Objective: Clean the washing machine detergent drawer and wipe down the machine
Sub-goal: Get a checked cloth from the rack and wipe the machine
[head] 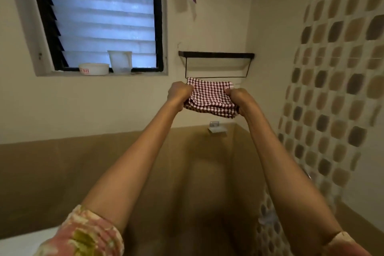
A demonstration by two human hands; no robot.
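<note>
Head view: left hand [179,92] and right hand [235,97] each had a grip clenched on one end of the checked cloth [209,97], held bunched just under the wall rail [216,77], right of the window [99,16].

Maroon-and-white checked cloth [209,97], bunched and stretched sideways, just under black wall rack [216,54].

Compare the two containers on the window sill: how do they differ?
The tub is low, wide and opaque white with red letters; the cup is taller, narrower and translucent. The tub stands left of the cup. Both stand upright on the sill.
</note>
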